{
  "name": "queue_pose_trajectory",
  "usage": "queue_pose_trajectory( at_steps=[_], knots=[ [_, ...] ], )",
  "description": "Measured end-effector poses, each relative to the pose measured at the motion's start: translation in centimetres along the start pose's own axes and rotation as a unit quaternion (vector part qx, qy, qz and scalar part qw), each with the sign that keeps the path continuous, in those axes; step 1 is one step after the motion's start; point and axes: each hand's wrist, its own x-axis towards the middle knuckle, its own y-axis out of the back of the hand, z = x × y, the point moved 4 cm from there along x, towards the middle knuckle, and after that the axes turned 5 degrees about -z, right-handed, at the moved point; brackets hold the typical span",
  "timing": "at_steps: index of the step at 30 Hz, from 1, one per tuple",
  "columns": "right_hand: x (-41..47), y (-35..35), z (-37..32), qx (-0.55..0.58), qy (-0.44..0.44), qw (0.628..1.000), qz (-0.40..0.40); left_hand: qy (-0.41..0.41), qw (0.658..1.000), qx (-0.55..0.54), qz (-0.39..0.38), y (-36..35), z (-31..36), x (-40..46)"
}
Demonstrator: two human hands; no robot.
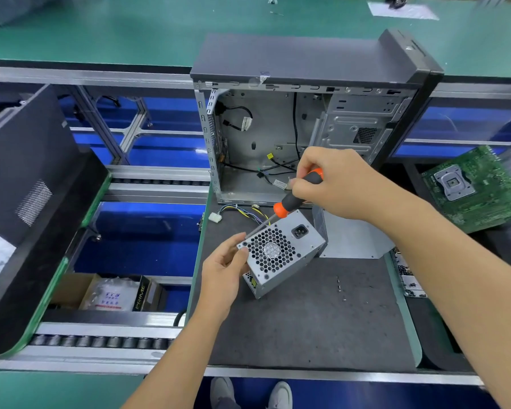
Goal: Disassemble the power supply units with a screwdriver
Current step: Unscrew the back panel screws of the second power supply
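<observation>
Standing largest at the back of the mat: case, side open, gutted, loose cables left inside. Off to the right, board, lying flat, well apart from the work. Nearer, in the middle of the mat, just in front of the case: PSU, tipped up on one edge, fan grille and socket facing the camera, wire loom trailing behind toward the case. Beside it on the right, grey cover.

Left hand curled against the PSU's upper left corner, thumb and fingers pinching it steady. Right hand wrapped round the handle of the screwdriver, shaft slanting down-left, tip hidden at that same corner beside the left fingers; could not tell whether seated in a screw.

Risks, as judged: tip slipping off the screw head and jabbing the left fingertips, so close alongside; PSU rocking on its edge under pressure, rounding the head; freed screw rolling off among the small screws scattered on the mat.
</observation>
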Motion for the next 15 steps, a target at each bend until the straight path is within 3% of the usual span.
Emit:
queue_pose_trajectory(
  at_steps=[15],
  knots=[
    [0.4,0.2,-2.5,-0.050,0.044,0.998,0.010,-0.020,1.000,0.009,-0.007,0.0,0.2,-0.1]
  ],
)
